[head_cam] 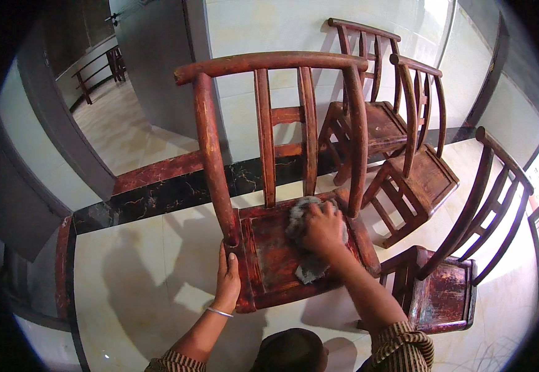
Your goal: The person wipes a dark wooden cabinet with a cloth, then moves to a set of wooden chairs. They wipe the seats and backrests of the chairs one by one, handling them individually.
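Note:
A red-brown wooden chair with a curved top rail and worn finish stands before me, its seat facing up. My left hand grips the left side edge of the seat near the foot of the back post, thumb uppermost. A silver-coloured bangle circles that wrist. On the seat panel my right hand presses a bunched grey cloth, toward the right rear part. One end of the cloth trails out below the hand, toward the seat's front. Part of the cloth is hidden under my fingers.
Two similar chairs stand behind to the right, by the tiled wall. Another chair is close on my right. At left, a grey door opens onto another room. A dark rounded shape is at the bottom edge.

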{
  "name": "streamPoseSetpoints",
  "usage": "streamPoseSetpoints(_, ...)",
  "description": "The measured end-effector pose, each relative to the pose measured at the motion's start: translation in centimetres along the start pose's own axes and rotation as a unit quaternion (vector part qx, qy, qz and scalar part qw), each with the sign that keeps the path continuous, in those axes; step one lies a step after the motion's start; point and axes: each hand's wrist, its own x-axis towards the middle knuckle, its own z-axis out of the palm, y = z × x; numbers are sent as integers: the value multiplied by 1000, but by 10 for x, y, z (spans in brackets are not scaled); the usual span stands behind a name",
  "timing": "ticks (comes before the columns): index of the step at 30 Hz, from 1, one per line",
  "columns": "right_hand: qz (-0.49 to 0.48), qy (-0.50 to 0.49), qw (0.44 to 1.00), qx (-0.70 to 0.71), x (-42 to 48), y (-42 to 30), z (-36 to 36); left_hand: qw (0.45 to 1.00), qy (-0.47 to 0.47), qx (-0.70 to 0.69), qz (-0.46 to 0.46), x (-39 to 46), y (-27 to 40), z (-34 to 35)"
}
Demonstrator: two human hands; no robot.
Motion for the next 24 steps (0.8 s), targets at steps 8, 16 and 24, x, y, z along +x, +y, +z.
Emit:
streamPoseSetpoints(8,-138,125,974,130,18,-93,19,1000,-7,-12,-23,0,2,-1)
streamPoseSetpoints(16,-218,52,964,140,-33,-68,8,1000,0,-18,-22,3,3,-2)
streamPoseSetpoints(24,-180,70,975,111,-22,-58,3,1000,-5,-25,-17,1,8,4)
